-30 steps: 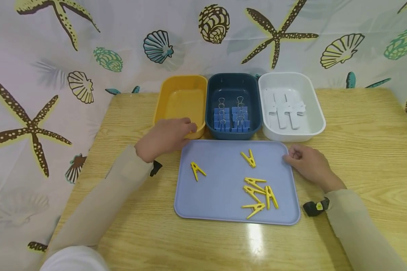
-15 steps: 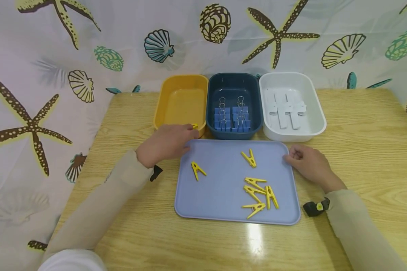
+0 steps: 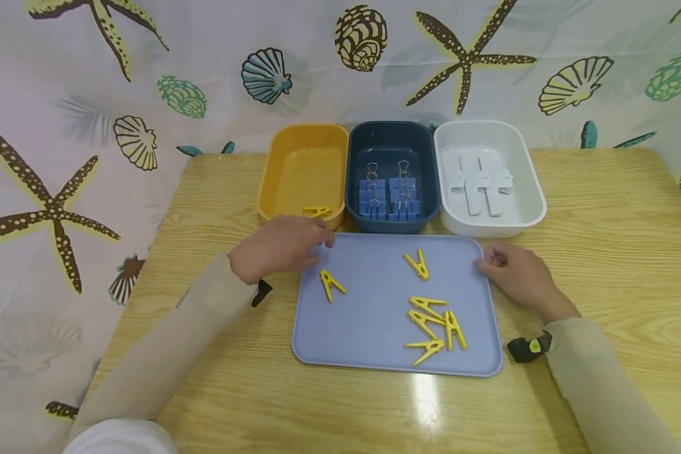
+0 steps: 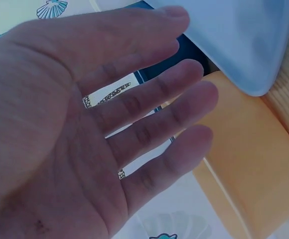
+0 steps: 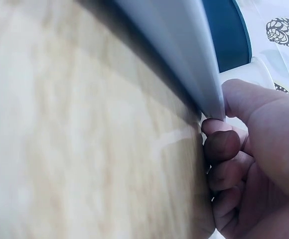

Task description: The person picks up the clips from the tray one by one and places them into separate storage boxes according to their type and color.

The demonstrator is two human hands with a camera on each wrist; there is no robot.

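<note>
My left hand (image 3: 284,246) hovers by the near rim of the yellow bin (image 3: 306,167) and the tray's upper left corner. In the left wrist view its fingers (image 4: 172,114) are spread and nearly straight, with nothing held. Behind it, a yellow clothespin (image 3: 316,210) lies in the yellow bin. At the upper right corner of the lavender tray (image 3: 363,343), my right hand (image 3: 516,274) pinches the rim between thumb and curled index finger. On the tray lie a clothespin (image 3: 330,285) at left, another clothespin (image 3: 417,265) at upper right, and several in a lower right cluster.
A dark blue bin (image 3: 391,133) beside the yellow one holds several blue binder clips (image 3: 371,198). Right of it, a white bin (image 3: 490,227) contains flat white pieces (image 3: 480,186). A patterned cloth (image 3: 318,38) hangs behind the wooden table (image 3: 232,391).
My left hand has drawn back slightly from the yellow bin toward the tray, its fingers loosened. A clothespin now shows inside that bin. The right hand stays put.
</note>
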